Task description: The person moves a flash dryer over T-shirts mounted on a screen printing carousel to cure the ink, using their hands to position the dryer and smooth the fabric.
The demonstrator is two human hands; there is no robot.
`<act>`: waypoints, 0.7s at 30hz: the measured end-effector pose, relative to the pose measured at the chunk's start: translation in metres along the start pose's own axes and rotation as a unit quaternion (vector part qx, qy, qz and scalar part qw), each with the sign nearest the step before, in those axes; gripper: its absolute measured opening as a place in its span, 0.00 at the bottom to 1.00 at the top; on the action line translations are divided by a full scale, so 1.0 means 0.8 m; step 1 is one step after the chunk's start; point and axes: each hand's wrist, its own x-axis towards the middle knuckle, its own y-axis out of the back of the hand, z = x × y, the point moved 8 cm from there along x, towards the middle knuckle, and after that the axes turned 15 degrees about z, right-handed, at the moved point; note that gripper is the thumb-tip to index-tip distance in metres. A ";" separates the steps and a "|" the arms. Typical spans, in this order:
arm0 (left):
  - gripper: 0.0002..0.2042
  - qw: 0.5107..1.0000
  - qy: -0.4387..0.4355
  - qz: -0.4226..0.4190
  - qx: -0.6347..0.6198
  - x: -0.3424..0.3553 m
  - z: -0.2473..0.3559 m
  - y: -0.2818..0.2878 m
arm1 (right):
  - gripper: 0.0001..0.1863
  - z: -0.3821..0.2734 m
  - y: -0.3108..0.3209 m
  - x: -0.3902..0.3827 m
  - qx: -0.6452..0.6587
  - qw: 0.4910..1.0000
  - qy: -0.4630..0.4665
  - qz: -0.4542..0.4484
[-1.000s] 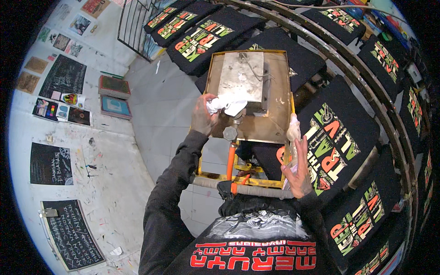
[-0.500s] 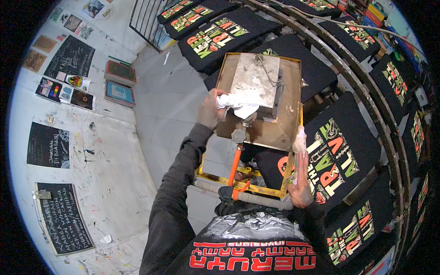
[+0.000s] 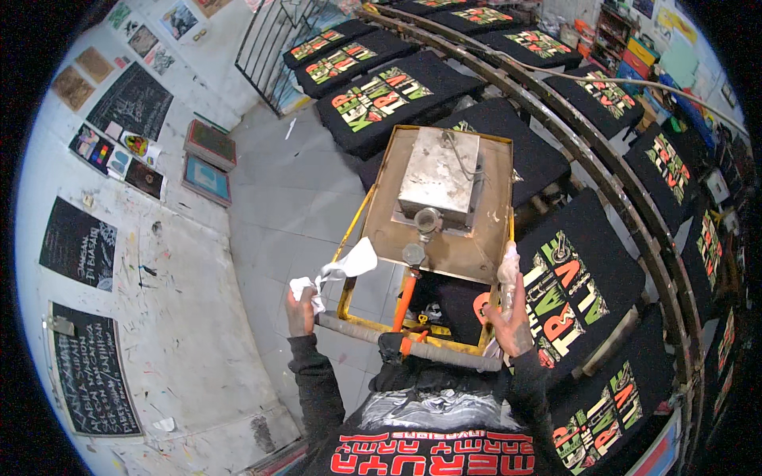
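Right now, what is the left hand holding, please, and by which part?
A crumpled white cloth, gripped at its bunched left end by the left hand.

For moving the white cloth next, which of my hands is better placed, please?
Probably the left hand: it holds the white cloth. The right hand is on the opposite side of the yellow frame, well away from the cloth.

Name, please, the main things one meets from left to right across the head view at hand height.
Black rectangular board, left hand holding crumpled white cloth, straight orange tube, right hand, black fabric with multicoloured lettering.
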 end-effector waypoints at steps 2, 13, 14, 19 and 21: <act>0.15 0.996 0.026 0.019 -0.082 -0.012 0.002 0.009 | 0.45 -0.004 0.002 0.012 -0.035 0.999 -0.037 0.019; 0.13 0.973 0.044 0.195 -0.113 0.038 0.032 0.070 | 0.39 -0.050 0.012 0.029 -0.137 0.968 0.099 0.187; 0.14 0.957 0.090 0.162 -0.221 0.038 0.060 0.074 | 0.38 -0.086 0.016 0.021 -0.165 0.945 0.185 0.212; 0.26 0.765 0.264 -0.251 -0.531 -0.044 0.194 -0.003 | 0.30 -0.218 -0.065 -0.050 0.091 0.976 0.148 -0.131; 0.22 0.717 0.266 -0.314 -0.563 -0.090 0.236 -0.018 | 0.24 -0.244 -0.115 -0.102 0.137 0.936 0.191 -0.261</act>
